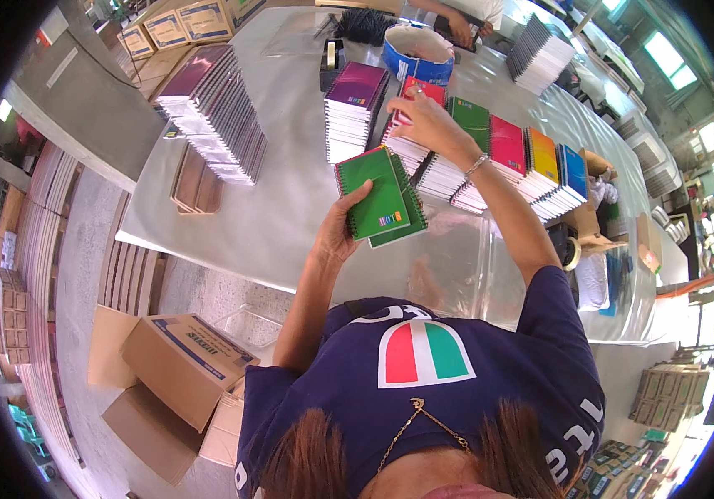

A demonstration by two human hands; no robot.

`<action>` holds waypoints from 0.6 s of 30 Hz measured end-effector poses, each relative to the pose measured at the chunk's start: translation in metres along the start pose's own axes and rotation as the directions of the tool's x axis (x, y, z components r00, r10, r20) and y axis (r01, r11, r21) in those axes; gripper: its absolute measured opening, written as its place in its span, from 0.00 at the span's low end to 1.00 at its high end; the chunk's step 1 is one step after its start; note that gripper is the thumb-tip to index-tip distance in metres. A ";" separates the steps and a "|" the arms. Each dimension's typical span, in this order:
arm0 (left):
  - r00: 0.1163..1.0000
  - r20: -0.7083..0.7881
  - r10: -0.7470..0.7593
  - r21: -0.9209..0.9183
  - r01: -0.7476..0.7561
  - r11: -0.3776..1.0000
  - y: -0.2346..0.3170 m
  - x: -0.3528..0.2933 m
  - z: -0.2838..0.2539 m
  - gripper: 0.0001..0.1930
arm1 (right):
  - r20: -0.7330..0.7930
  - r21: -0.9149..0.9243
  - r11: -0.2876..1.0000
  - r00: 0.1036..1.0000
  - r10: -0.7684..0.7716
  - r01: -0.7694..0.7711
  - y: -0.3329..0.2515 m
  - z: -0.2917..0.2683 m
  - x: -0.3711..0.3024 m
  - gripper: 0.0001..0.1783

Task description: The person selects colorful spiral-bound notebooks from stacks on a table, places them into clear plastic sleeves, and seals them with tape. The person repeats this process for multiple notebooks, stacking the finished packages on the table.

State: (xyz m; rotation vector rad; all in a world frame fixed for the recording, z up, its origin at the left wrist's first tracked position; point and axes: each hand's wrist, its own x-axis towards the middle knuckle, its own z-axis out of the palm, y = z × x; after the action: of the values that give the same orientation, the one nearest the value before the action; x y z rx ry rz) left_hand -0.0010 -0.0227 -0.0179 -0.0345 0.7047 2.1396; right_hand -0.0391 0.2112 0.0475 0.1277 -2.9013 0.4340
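Observation:
My left hand [342, 223] grips a few small spiral notebooks, fanned slightly, with a green notebook [378, 195] on top and its thumb across the cover. A reddish edge shows under their upper left side. My right hand [432, 125] reaches over the stack of red notebooks [425, 90], its thumb and fingers curved but apart at the left edge. Left of it stands a stack of purple notebooks [357, 86]. To its right run stacks of green notebooks [468, 121], pinkish-red notebooks [508, 143], yellow notebooks [542, 155] and blue notebooks [573, 170].
A tall stack of maroon notebooks [215, 112] stands at the left on the plastic-covered table [282, 241], beside a concrete pillar [91, 100]. A tape dispenser [332, 62] and a blue-and-white round container [418, 62] sit behind. An open carton [182, 366] lies lower left. Another person's hand [460, 29] shows far off.

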 end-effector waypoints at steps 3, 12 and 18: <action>1.000 0.017 0.003 -0.019 -0.002 1.000 0.001 0.003 -0.003 0.19 | -0.126 0.181 0.979 0.989 -0.073 0.096 0.012 -0.013 0.002 0.13; 0.988 0.153 -0.033 -0.088 0.047 0.995 -0.003 0.006 -0.007 0.32 | -0.513 0.667 0.608 0.857 -0.045 0.431 -0.026 -0.065 -0.058 0.19; 0.990 0.105 -0.090 0.060 0.084 0.995 -0.007 -0.010 0.003 0.28 | -0.217 0.621 0.717 0.949 -0.230 0.316 -0.039 -0.033 -0.118 0.20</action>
State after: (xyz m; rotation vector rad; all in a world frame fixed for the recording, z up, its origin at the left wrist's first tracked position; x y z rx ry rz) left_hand 0.0109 -0.0252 -0.0160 0.0775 0.6870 2.0218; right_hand 0.0871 0.1901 0.0639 0.6030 -2.4117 1.3220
